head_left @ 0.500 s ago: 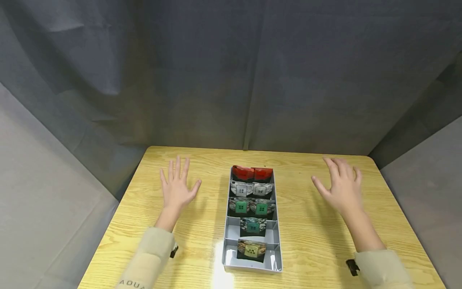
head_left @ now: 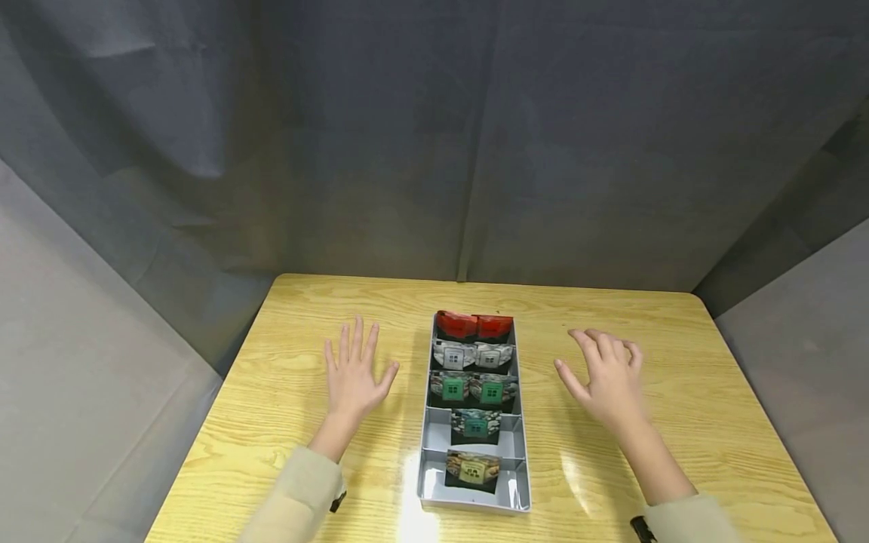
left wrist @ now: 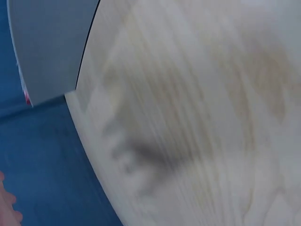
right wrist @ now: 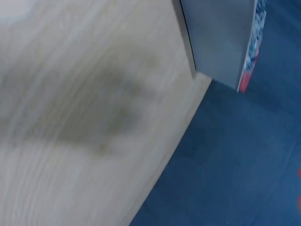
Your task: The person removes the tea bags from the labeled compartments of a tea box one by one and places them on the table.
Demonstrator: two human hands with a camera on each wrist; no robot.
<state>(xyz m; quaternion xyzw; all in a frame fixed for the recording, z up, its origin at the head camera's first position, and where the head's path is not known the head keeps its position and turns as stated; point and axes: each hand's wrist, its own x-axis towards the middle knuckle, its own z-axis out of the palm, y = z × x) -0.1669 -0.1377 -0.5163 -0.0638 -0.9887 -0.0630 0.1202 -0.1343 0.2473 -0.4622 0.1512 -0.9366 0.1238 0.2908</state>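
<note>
A long grey divided tray (head_left: 440, 494) stands on the table between the hands. Pairs of red packets (head_left: 457, 325), white-grey packets (head_left: 454, 356) and green-labelled packets (head_left: 451, 388) fill its three far compartments. One teal-labelled packet (head_left: 476, 427) sits in the fourth, and one yellow-labelled packet (head_left: 472, 470) in the nearest. To the tray's left, my left hand (head_left: 355, 385) hovers over the table with fingers spread, holding nothing. My right hand (head_left: 609, 385) is raised on the other side, fingers slightly bent and apart, also holding nothing. Both wrist views catch the tray's side wall (left wrist: 51, 52).
The wood-grained table (head_left: 271, 362) has rounded far corners. Dark grey cloth (head_left: 366, 151) hangs right behind it, and lighter panels (head_left: 81, 362) flank both sides. Shadows of the hands fall on the tabletop.
Both hands have moved inward toward the tray and nearer to the person. The right hand's fingers bend a little more. The tray and packets stay where they were.
</note>
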